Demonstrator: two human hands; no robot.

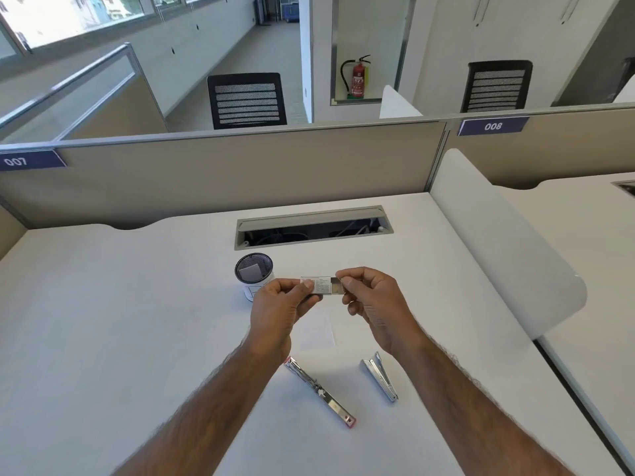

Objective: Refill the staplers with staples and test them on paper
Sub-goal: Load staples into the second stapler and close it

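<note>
Cardboard staple box (318,285) is being pinched closed-fingered between left hand (279,305) and right hand (371,300), whose fingers (347,281) are drawing its tray out, risking staples spilling onto the tabletop (137,304).

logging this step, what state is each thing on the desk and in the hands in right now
staple box: slid partly open, held by both hands above the desk
long stapler: opened out flat on the desk
short stapler: closed, lying on the desk
paper: flat, untouched
mesh cup: upright
cable hatch: lid raised
</note>
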